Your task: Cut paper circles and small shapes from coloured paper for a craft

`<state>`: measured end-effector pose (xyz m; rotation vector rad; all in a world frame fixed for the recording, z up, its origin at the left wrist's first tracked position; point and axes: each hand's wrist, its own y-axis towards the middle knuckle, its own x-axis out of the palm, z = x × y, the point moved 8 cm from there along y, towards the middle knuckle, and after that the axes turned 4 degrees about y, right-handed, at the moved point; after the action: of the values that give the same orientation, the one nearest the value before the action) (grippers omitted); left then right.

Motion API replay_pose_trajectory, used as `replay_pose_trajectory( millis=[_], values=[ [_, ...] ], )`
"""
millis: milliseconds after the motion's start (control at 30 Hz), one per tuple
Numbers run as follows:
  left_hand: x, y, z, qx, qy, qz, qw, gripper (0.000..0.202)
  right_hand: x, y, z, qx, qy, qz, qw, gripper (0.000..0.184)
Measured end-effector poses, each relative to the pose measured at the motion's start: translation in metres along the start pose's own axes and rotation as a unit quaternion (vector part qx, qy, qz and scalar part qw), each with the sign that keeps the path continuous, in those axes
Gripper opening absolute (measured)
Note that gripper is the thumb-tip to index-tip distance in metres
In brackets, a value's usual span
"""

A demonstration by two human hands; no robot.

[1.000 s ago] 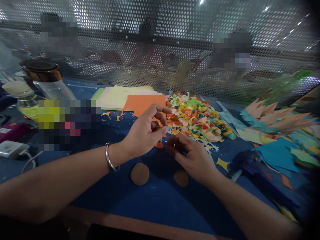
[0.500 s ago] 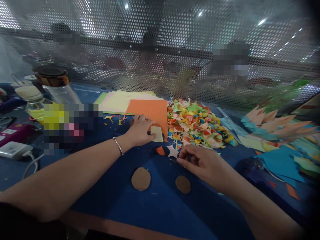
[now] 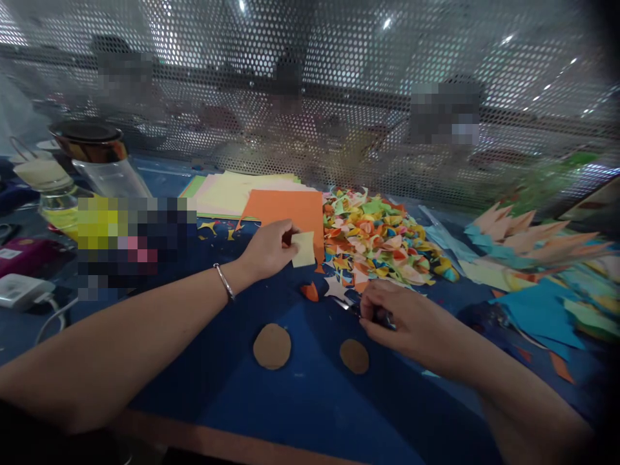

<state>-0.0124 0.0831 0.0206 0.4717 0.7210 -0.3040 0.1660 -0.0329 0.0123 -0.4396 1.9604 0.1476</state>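
Note:
My left hand (image 3: pixel 271 248), with a bracelet on the wrist, pinches a small pale yellow paper piece (image 3: pixel 303 250) in front of the orange sheet (image 3: pixel 285 206). My right hand (image 3: pixel 397 316) is closed round a pair of scissors (image 3: pixel 343 301). Their silvery blades point left, and the fingers hide much of the handles. A white paper star (image 3: pixel 335 287) lies just beyond the blades, beside a folded orange scrap (image 3: pixel 310 292). Nearer to me, a larger brown disc (image 3: pixel 272 347) and a smaller brown disc (image 3: pixel 354 356) lie flat on the blue table.
Behind my hands rises a heap of colourful cut paper (image 3: pixel 380 236). Stacked paper sheets (image 3: pixel 227 194) lie at the back, before a perforated metal screen (image 3: pixel 290 148). Bottles (image 3: pixel 109 168) and a white charger (image 3: pixel 24 292) stand left; blue paper (image 3: pixel 542 316) and layered paper petals (image 3: pixel 527 232) lie right.
My left hand has lifted the pale yellow paper piece, pinched between its fingers. My right hand has shifted slightly right and toward me, and the scissors now show in its grip.

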Motion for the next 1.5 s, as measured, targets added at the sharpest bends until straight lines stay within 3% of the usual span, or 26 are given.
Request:
replay_pose_trajectory(
  millis=[133, 233, 333, 433, 500, 600, 933, 1133, 1333, 1500],
  values=[
    [-0.001, -0.001, -0.008, -0.049, -0.121, 0.033, 0.991, 0.009, -0.017, 0.000, 0.012, 0.038, 0.056, 0.051, 0.996, 0.013],
    [0.004, -0.003, -0.012, -0.105, -0.257, 0.038, 0.960, 0.014, -0.029, -0.003, 0.026, 0.079, 0.155, 0.100, 0.980, 0.020],
    [0.010, -0.006, -0.011, -0.159, -0.375, 0.032, 0.913, 0.016, -0.034, -0.008, 0.038, 0.119, 0.291, 0.147, 0.938, 0.019],
    [0.016, -0.010, -0.005, -0.195, -0.448, 0.018, 0.872, 0.017, -0.028, -0.011, 0.047, 0.174, 0.421, 0.169, 0.874, 0.013],
    [0.018, -0.013, -0.002, -0.206, -0.479, 0.012, 0.853, 0.019, -0.025, -0.011, 0.048, 0.200, 0.472, 0.184, 0.839, 0.012],
    [0.024, -0.017, 0.002, -0.211, -0.504, -0.004, 0.837, 0.023, -0.026, -0.010, 0.045, 0.208, 0.503, 0.212, 0.812, 0.016],
    [0.038, -0.030, 0.018, -0.240, -0.558, -0.049, 0.793, 0.025, -0.011, -0.003, 0.030, 0.168, 0.458, 0.158, 0.859, 0.049],
    [0.039, -0.032, 0.026, -0.235, -0.577, -0.069, 0.779, 0.024, -0.012, -0.006, 0.029, 0.166, 0.500, 0.178, 0.831, 0.049],
    [0.043, -0.034, 0.027, -0.247, -0.574, -0.092, 0.775, 0.022, -0.019, -0.009, 0.029, 0.147, 0.535, 0.209, 0.805, 0.037],
    [0.045, -0.034, 0.025, -0.243, -0.580, -0.089, 0.772, 0.022, -0.024, -0.012, 0.032, 0.147, 0.511, 0.242, 0.812, 0.035]
  ],
)
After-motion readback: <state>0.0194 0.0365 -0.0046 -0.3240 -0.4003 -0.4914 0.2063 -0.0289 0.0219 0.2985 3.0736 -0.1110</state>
